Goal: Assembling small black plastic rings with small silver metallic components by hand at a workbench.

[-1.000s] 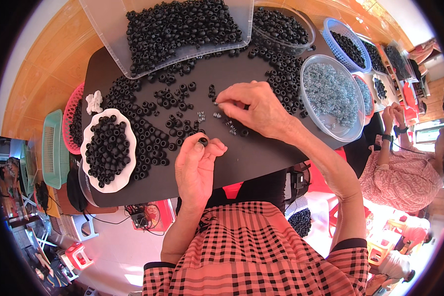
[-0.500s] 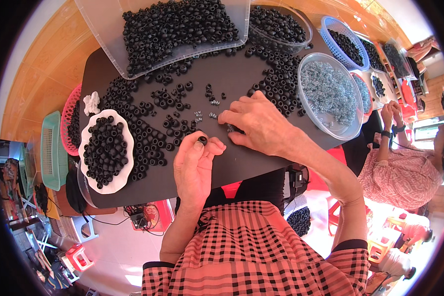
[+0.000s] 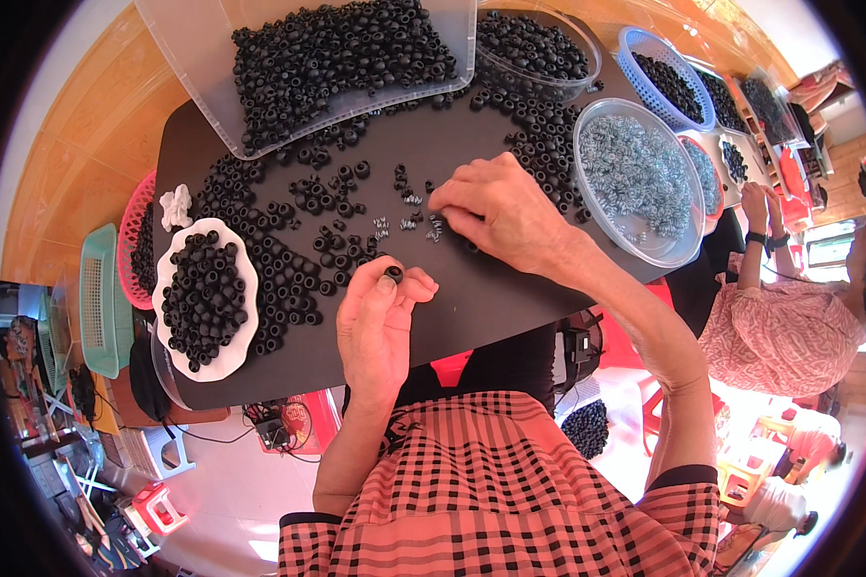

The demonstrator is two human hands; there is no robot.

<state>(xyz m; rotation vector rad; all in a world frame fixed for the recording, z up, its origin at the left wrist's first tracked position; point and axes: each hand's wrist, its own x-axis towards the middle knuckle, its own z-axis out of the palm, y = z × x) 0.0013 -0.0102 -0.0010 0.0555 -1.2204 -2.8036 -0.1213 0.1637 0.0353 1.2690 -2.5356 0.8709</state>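
While the left hand [image 3: 373, 332] is held palm up near the front edge of the dark table [image 3: 486, 303], its thumb and forefinger grip a single black hollow bead-like piece [image 3: 394, 273], with the round opening visible and the other fingers loosely curled. The right hand [image 3: 500, 212] is placed palm down farther across the tabletop, its fingers bent and drawn together just beside a small group of coil springs [image 3: 435, 231]; its fingertips are partly hidden, and whether they hold anything cannot be told. A few loose black pieces [image 3: 401, 179] lie beyond these springs, and many more spread in a dense band to the left.

At the left, a white scalloped plate [image 3: 223, 365] carries a heap of the black pieces, with a crumpled white tissue [image 3: 175, 207] just behind it and a pink basket [image 3: 125, 245] beside it. Along the far side, a large translucent bin [image 3: 192, 67] is tilted with its opening toward the person, black pieces massed inside. To its right sits a round clear tub [image 3: 597, 72] of black pieces; nearer the right hand, a round clear bowl [image 3: 664, 262] is filled with springs. Beyond stands a blue basket [image 3: 645, 101], also containing black pieces.
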